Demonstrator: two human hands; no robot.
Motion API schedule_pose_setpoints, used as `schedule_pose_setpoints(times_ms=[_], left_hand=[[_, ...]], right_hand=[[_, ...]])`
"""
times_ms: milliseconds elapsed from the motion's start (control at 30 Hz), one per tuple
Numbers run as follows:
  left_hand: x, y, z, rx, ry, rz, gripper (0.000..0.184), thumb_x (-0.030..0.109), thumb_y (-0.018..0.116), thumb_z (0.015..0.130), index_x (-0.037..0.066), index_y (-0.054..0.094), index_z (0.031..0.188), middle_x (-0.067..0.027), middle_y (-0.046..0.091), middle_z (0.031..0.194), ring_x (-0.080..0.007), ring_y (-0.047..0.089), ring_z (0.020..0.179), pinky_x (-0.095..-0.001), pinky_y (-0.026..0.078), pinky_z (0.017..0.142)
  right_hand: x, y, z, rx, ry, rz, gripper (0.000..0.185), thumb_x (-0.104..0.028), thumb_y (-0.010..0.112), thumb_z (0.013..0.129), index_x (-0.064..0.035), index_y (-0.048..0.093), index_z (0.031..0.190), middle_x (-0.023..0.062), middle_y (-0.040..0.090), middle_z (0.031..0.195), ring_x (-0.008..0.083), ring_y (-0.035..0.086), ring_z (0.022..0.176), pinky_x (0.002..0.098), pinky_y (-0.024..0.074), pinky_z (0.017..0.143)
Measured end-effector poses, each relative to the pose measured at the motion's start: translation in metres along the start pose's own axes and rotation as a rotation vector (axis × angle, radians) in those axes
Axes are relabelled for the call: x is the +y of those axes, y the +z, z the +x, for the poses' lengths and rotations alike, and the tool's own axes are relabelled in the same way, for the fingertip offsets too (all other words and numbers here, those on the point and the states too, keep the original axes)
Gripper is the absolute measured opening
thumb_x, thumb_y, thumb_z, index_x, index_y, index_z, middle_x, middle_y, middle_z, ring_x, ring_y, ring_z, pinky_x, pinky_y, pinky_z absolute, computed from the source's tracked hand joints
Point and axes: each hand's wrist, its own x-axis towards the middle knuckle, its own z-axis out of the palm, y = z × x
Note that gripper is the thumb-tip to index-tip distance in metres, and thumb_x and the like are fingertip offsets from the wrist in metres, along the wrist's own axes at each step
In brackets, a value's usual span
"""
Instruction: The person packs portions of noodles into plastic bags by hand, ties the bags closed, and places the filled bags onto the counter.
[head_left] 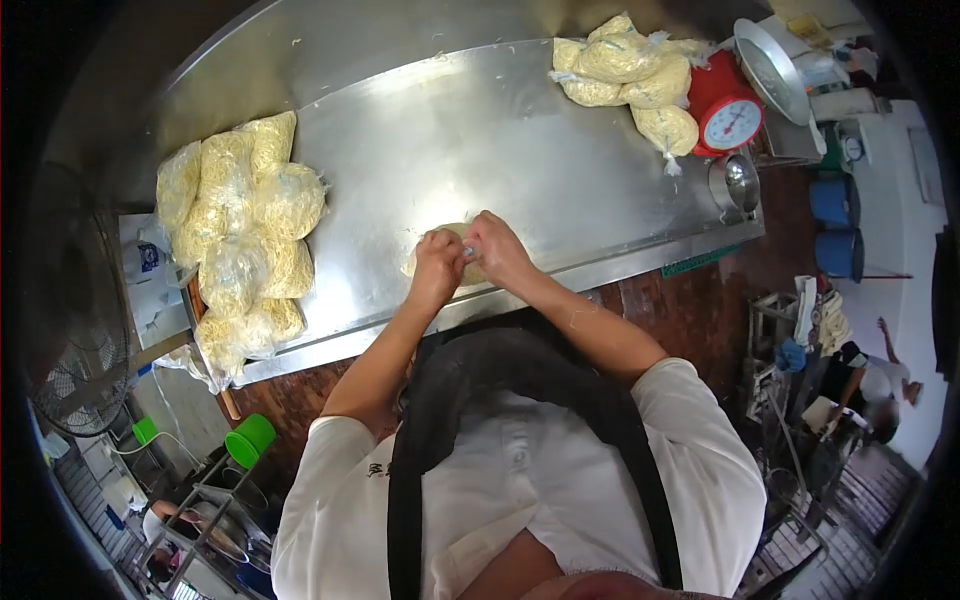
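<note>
A clear plastic bag of pale noodles (pixel 456 229) lies near the front edge of the steel table, mostly covered by my hands. My left hand (pixel 438 266) is closed over its gathered top from the left. From the right, my right hand (pixel 499 252) pinches the same gathered plastic, fingertips almost meeting those of my left. A small bluish-white bit shows between the fingers; I cannot make out whether it is a tie or twisted plastic.
Filled noodle bags (pixel 240 215) are piled at the table's left end. More bags (pixel 630 68) sit at the back right, beside a red dial scale (pixel 727 112) and a metal pot (pixel 735 186). Other people (pixel 880 385) are in the background. A fan (pixel 85 350) stands left.
</note>
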Motion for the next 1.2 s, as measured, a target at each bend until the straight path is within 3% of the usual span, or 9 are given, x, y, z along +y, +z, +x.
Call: schedule_pose_setpoints(times_ms=[200, 367, 600, 667, 800, 867, 1000, 1133, 1200], left_hand=[[0.056, -0.015, 0.138, -0.009, -0.016, -0.167, 0.005, -0.002, 0.061, 0.076, 0.001, 0.06, 0.08, -0.0181, 0.056, 0.077, -0.0381, 0.056, 0.077, -0.0455, 0.046, 0.068], [0.15, -0.085, 0.244, 0.254, 0.284, -0.283, 0.056, 0.017, 0.069, 0.087, 0.009, 0.049, 0.138, -0.0226, 0.056, 0.127, -0.0394, 0.053, 0.118, -0.043, 0.044, 0.101], [-0.112, -0.129, 0.07, 0.109, -0.437, 0.631, 0.094, 0.031, 0.087, 0.067, 0.009, 0.041, 0.145, -0.024, 0.049, 0.138, -0.039, 0.046, 0.129, -0.0523, 0.038, 0.107], [-0.149, -0.17, 0.04, -0.032, -0.603, 0.878, 0.092, 0.036, 0.086, 0.067, 0.014, 0.043, 0.145, -0.0195, 0.049, 0.139, -0.0371, 0.044, 0.131, -0.0551, 0.041, 0.099], [-0.229, -0.205, 0.031, -0.248, -0.584, 0.849, 0.04, 0.031, 0.07, 0.085, 0.015, 0.063, 0.121, -0.0179, 0.069, 0.1, -0.0321, 0.066, 0.098, -0.0497, 0.049, 0.079], [-0.245, -0.204, 0.029, 0.004, -0.421, 0.504, 0.017, 0.019, 0.061, 0.092, 0.01, 0.068, 0.104, -0.019, 0.07, 0.084, -0.0347, 0.067, 0.078, -0.0423, 0.051, 0.072], [-0.169, -0.243, 0.041, 0.258, -0.381, 0.03, 0.015, 0.016, 0.057, 0.096, 0.007, 0.068, 0.096, -0.0161, 0.07, 0.085, -0.029, 0.066, 0.075, -0.0367, 0.049, 0.067], [-0.056, -0.256, 0.045, 0.087, -0.389, -0.292, 0.013, 0.016, 0.063, 0.094, 0.004, 0.069, 0.096, -0.0064, 0.068, 0.081, -0.0126, 0.061, 0.074, -0.0299, 0.048, 0.068], [-0.033, -0.244, 0.041, -0.048, -0.213, -0.526, 0.02, 0.015, 0.07, 0.09, 0.004, 0.067, 0.106, -0.0024, 0.067, 0.083, -0.0094, 0.059, 0.076, -0.0263, 0.047, 0.069]], right_hand=[[-0.044, -0.095, 0.042, 0.39, -0.216, 0.068, 0.002, -0.005, 0.059, 0.089, -0.005, 0.058, 0.089, 0.0146, 0.053, 0.085, 0.0294, 0.054, 0.082, 0.0392, 0.0446, 0.076], [-0.124, -0.189, 0.056, 0.948, -0.485, 0.092, 0.02, -0.002, 0.06, 0.091, -0.0003, 0.052, 0.109, 0.0095, 0.055, 0.104, 0.018, 0.052, 0.09, 0.031, 0.0448, 0.083], [-0.059, -0.133, 0.027, 0.435, -0.199, 0.022, 0.012, 0.001, 0.061, 0.089, -0.0021, 0.06, 0.101, 0.0091, 0.058, 0.097, 0.0179, 0.056, 0.086, 0.03, 0.0472, 0.079], [-0.042, -0.104, 0.014, 0.334, -0.112, 0.01, 0.013, 0.001, 0.061, 0.09, -0.003, 0.06, 0.102, 0.0078, 0.059, 0.093, 0.0171, 0.057, 0.082, 0.0298, 0.0479, 0.076], [-0.022, -0.047, 0.005, 0.221, -0.042, 0.019, 0.013, 0.0, 0.061, 0.091, -0.0037, 0.06, 0.104, 0.0057, 0.059, 0.087, 0.0151, 0.056, 0.077, 0.0281, 0.0484, 0.074], [-0.046, -0.024, 0.011, 0.145, 0.011, 0.01, 0.013, -0.005, 0.061, 0.088, -0.0027, 0.06, 0.101, 0.0146, 0.061, 0.095, 0.026, 0.061, 0.081, 0.0352, 0.0508, 0.076], [-0.093, 0.027, 0.03, -0.009, -0.012, -0.072, 0.045, -0.012, 0.07, 0.084, -0.0031, 0.054, 0.125, 0.0191, 0.056, 0.122, 0.0321, 0.054, 0.116, 0.0415, 0.0448, 0.098], [-0.144, 0.091, 0.059, -0.037, -0.044, -0.3, 0.115, -0.036, 0.084, 0.072, 0.0054, 0.012, 0.151, 0.0245, 0.019, 0.157, 0.0403, 0.015, 0.147, 0.0477, 0.0181, 0.12], [-0.133, 0.123, 0.069, 0.123, -0.144, -0.41, 0.1, -0.034, 0.082, 0.071, 0.0012, 0.028, 0.148, 0.0274, 0.043, 0.144, 0.0398, 0.039, 0.136, 0.0466, 0.0332, 0.112]])
